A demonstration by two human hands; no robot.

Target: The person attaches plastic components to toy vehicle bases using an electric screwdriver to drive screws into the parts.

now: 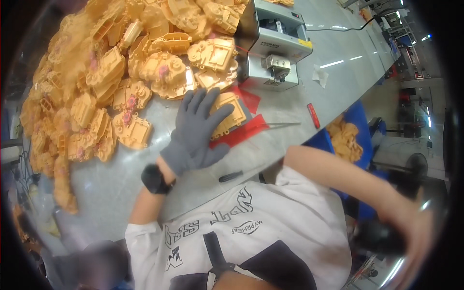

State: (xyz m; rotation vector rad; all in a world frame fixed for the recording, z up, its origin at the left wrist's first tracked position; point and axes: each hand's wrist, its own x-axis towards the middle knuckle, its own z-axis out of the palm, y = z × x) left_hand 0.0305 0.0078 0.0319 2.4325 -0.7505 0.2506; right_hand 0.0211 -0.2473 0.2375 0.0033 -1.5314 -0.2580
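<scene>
Nearest, low right: bare right hand (416, 232), blurred, by a dark object (379, 238); cannot tell whether gripping with those fingers. Just beyond that forearm, blue bin (358, 121) of yellow pieces. On grey tabletop (106, 188), near front edge: small black tool (230, 176). Further in: grey-gloved left hand (194, 133), fingers spread wide, forefinger overlapping a yellow plastic part (236, 108). Beside that part, red sheet (246, 130), tweezers (287, 123), small red tool (313, 116). Farthest: metal machine (273, 46), with heap of yellow parts (106, 72) to its left.
</scene>
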